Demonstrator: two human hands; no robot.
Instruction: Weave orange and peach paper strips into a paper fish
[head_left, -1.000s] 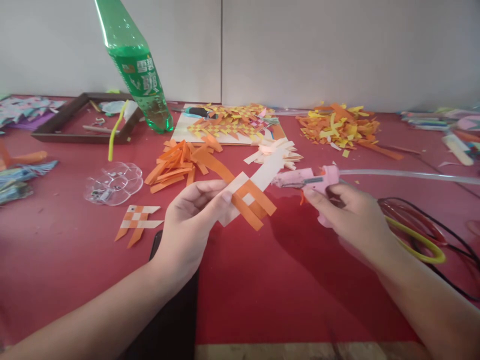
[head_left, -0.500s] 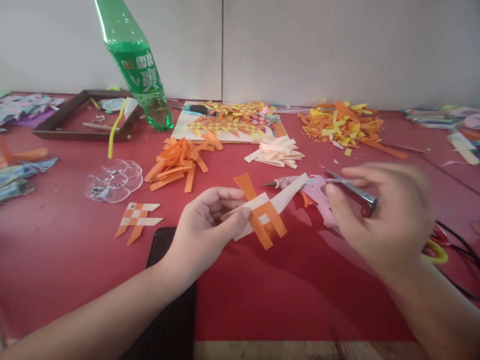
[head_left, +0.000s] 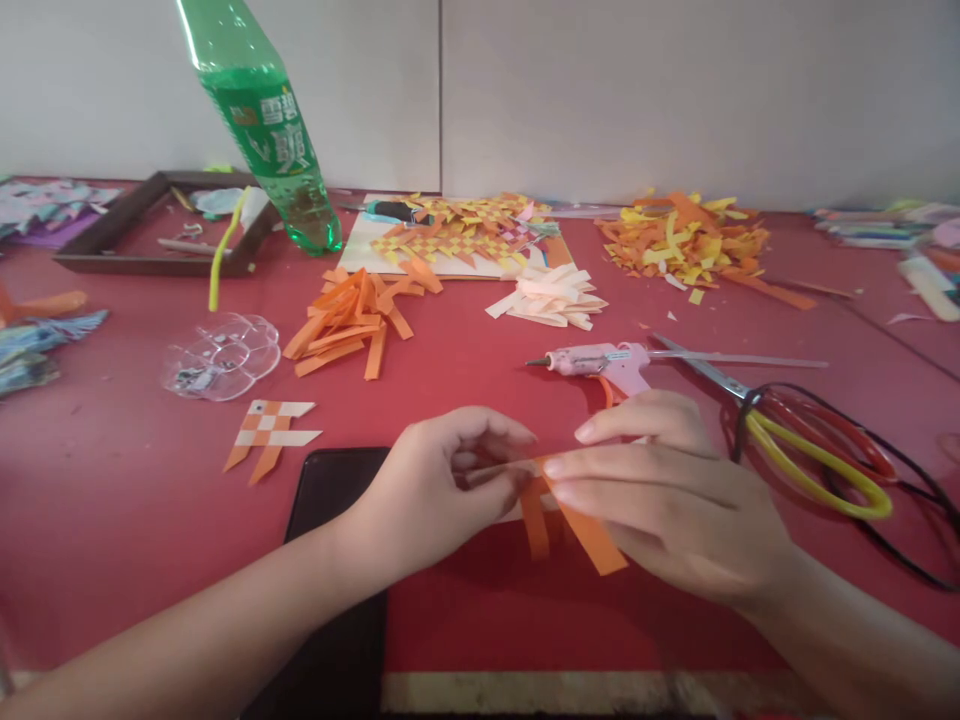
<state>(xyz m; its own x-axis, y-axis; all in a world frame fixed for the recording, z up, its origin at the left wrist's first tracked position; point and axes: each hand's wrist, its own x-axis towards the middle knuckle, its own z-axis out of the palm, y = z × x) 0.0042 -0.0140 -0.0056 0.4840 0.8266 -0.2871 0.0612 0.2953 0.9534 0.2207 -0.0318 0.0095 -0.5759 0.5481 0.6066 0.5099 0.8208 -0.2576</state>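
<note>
Both your hands are closed on the woven paper piece (head_left: 577, 525), held low over the counter (head_left: 487, 610), just right of the phone (head_left: 330, 490). Your left hand (head_left: 442, 480) pinches its left edge, fingers narrow. Your right hand (head_left: 660, 500) lies over the top with flat fingers, and orange strip ends stick out below. This looks like a press-and-hold step on the weave. The glue gun (head_left: 600, 360) lies just beyond, untouched, with the scissors (head_left: 787, 430) beside it. Any next move calls for keeping the crossed strips square if one hand lets go.
</note>
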